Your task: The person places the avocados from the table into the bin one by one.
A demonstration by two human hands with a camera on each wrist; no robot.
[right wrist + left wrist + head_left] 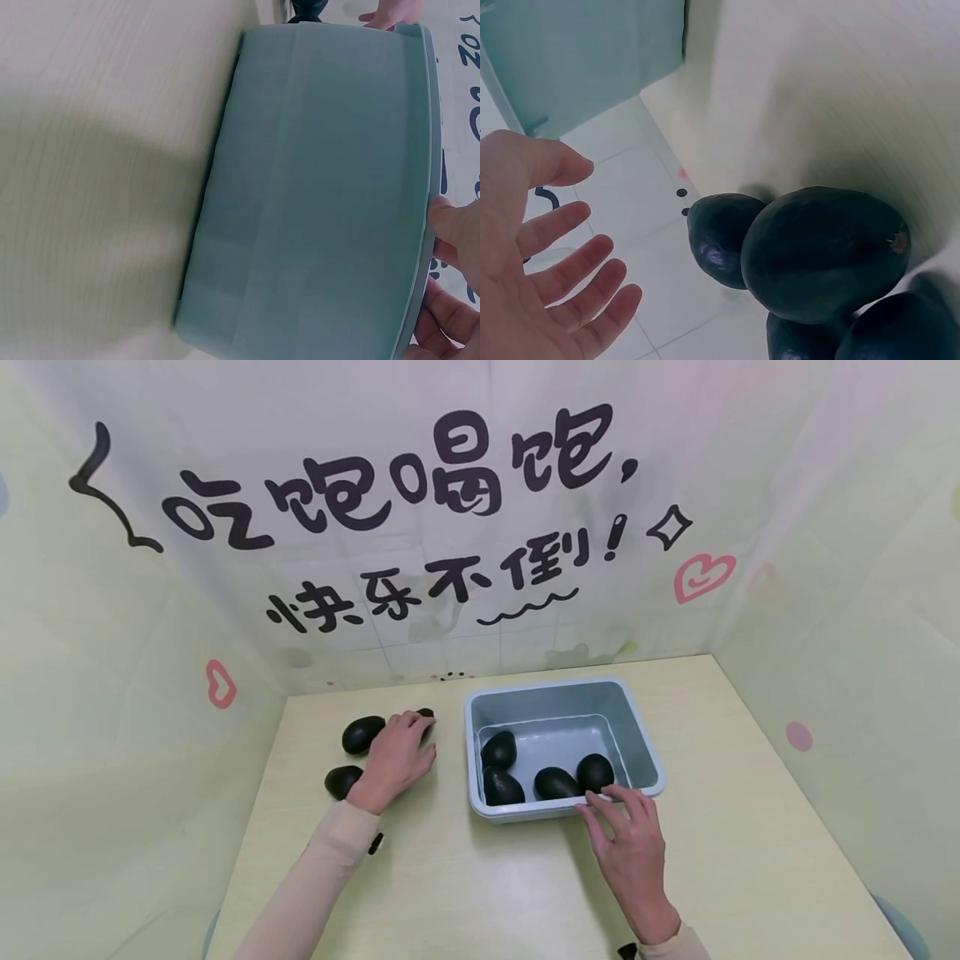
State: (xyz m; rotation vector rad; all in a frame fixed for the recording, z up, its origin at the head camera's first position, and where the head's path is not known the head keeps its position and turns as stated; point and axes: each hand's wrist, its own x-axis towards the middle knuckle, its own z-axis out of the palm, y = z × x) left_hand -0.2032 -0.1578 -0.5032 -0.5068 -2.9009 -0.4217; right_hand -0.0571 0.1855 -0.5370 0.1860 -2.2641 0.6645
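My left hand [395,758] hovers over a group of dark avocados on the left of the table, with an avocado [363,735] beside it and another avocado [342,782] by the wrist. One more avocado [426,713] is mostly hidden behind its fingers. In the left wrist view the fingers [577,259] are loosely spread and hold nothing, apart from the large avocado [825,251]. My right hand [632,852] pinches the near rim of a light blue plastic bin [480,811], thumb and fingertips at its right part. Inside lie several avocados [557,783].
The wooden tabletop [720,852] runs under everything. Printed fabric walls [465,585] enclose it at the back and both sides. The bin stands right of the left hand, its raised walls between the two hands.
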